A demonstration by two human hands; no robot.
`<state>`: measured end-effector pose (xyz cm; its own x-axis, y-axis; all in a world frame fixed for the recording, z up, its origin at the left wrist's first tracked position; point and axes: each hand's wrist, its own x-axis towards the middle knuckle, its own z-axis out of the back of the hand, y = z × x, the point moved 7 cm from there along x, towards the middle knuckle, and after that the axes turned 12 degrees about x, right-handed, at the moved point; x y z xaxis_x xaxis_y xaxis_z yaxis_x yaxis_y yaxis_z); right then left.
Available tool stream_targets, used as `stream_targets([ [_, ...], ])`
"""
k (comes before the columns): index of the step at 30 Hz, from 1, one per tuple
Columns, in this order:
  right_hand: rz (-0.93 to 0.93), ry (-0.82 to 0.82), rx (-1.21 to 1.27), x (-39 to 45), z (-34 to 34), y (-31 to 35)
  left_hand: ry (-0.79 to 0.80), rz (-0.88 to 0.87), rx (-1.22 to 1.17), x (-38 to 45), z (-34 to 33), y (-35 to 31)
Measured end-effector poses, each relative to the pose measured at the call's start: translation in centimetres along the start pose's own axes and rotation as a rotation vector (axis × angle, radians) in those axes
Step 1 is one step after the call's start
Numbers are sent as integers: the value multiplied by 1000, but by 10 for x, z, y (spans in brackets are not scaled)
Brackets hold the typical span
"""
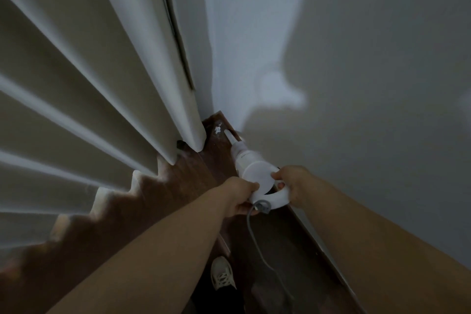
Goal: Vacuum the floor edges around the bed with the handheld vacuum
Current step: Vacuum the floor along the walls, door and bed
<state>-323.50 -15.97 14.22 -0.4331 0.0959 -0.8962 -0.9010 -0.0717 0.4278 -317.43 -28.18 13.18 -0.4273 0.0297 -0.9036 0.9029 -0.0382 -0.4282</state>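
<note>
White handheld vacuum (251, 172) gripped by both hands' fingers: left hand (240, 195), right hand (293, 183).

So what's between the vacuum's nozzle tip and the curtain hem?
In the head view, bare dark wood floor with one small white scrap just left of the nozzle; the curtain hangs beyond it.

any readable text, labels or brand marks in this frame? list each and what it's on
None readable.
Vacuum: a small dark mark on the white body near the nozzle, too small and blurred to read.
Shoe: pattern only, no legible text.
Curtain, wall, cord: no text.
</note>
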Motion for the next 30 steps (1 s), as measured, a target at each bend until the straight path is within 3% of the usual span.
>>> stream_targets([
  [13,6,0,-18,10,-60,26,2,-16,0,11,62,-21],
  [30,-25,84,-88,4,-85,6,-49,-16,8,4,82,3],
])
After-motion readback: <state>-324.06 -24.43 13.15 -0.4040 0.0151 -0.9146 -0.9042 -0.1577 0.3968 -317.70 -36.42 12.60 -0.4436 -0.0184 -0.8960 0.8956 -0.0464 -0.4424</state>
